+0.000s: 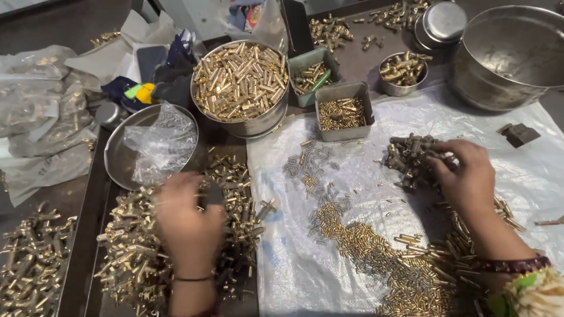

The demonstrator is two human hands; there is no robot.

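Nearest us, our left hand (189, 223) rests knuckles-up on a heap of brass fittings (135, 252) at the table's near left; it is blurred, so we cannot tell whether its fingers are curled around a piece. Our right hand (467, 179) closes its fingertips on a clump of darker fittings (411, 157) lying on the clear plastic sheet (376, 170). Between our hands, small brass sleeves (364, 246) trail across the sheet, leaving bare plastic near its left edge. Farther off stand a small grey tray (344, 111), a round tin of brass tubes (241, 82) and a large steel pot (511, 56).
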